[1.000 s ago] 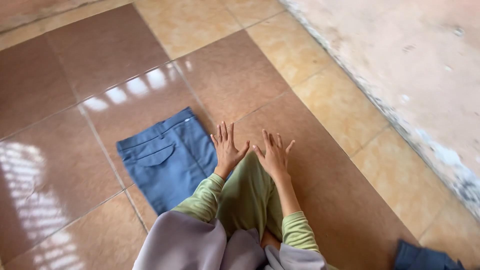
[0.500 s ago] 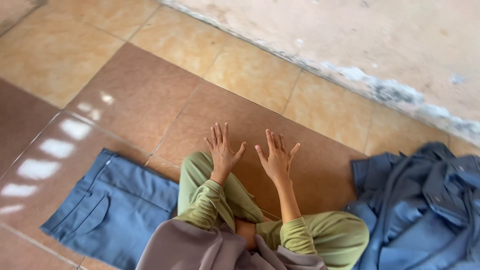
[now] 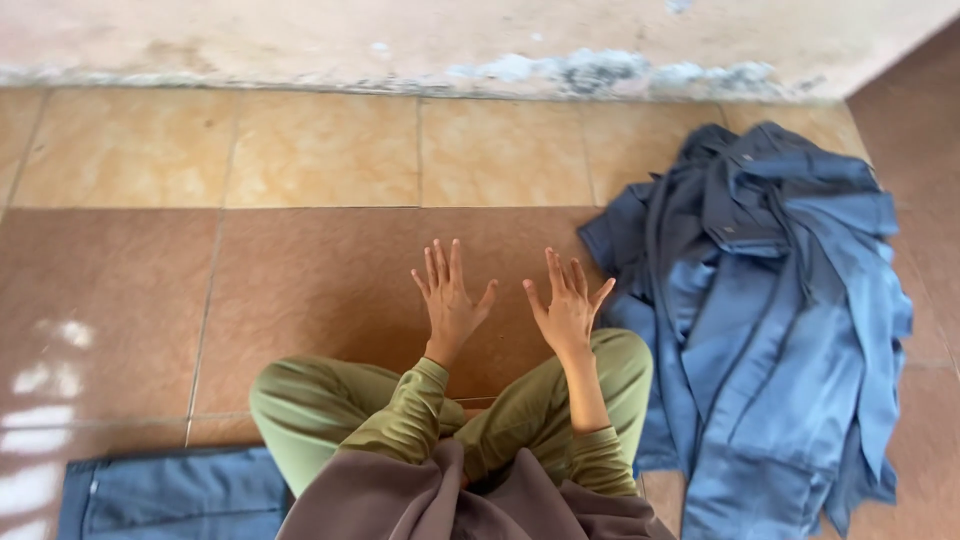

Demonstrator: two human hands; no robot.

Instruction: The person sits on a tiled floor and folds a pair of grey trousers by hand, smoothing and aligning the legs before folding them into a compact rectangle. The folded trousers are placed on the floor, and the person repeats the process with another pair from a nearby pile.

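Observation:
My left hand [image 3: 450, 300] and my right hand [image 3: 567, 305] are raised side by side in front of me, fingers spread, holding nothing. I sit cross-legged in green trousers [image 3: 330, 400] on a tiled floor [image 3: 300, 280]. A heap of blue garments [image 3: 770, 300] lies on the floor just right of my right hand, apart from it. A folded blue garment [image 3: 170, 495] lies flat at my lower left, partly cut off by the frame edge.
A rough pale wall [image 3: 480, 35] with a crumbling base runs along the far side. Bright patches of sunlight [image 3: 40, 400] fall on the tiles at the left.
The view has swung to the right: the folded garment slid to the lower left and the heap of blue garments came fully into view. Both hands stay raised and spread.

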